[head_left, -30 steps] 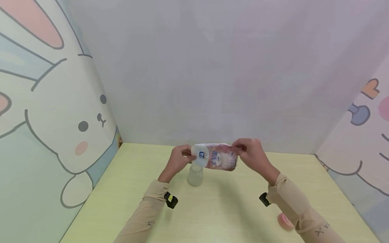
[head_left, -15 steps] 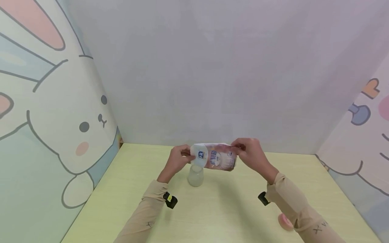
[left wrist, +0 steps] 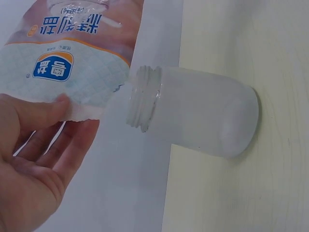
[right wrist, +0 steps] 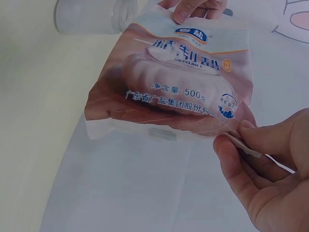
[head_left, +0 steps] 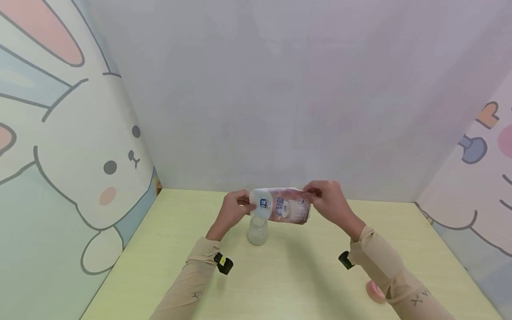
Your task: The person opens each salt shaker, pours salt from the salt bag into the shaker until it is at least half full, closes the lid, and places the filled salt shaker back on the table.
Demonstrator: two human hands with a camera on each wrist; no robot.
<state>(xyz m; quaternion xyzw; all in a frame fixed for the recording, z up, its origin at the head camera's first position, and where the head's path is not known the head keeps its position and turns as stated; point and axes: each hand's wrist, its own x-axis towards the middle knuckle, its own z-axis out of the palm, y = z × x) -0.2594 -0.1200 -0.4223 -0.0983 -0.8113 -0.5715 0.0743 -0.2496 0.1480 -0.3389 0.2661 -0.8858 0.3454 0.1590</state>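
Observation:
A pink and pale blue salt bag [head_left: 286,206] is held tilted on its side between both hands. At its pale end, which has a torn corner, my left hand [head_left: 233,209] pinches the edge. My right hand [head_left: 330,205] pinches a corner of the opposite, pink end. Just under the torn corner stands a jar [head_left: 258,232] with a threaded, lidless mouth, upright on the table. In the left wrist view the jar [left wrist: 203,113] looks whitish and frosted; how much it holds I cannot tell. The bag's corner hangs at the jar's mouth.
A pink round lid-like piece [head_left: 376,292] lies on the pale yellow table [head_left: 276,284], beside the right forearm. A grey wall [head_left: 280,111] rises behind the table. Panels with cartoon drawings [head_left: 88,178] stand on both sides.
The bag and both hands have shifted very slightly left. Both grips on the bag stay the same, and the jar stays in place.

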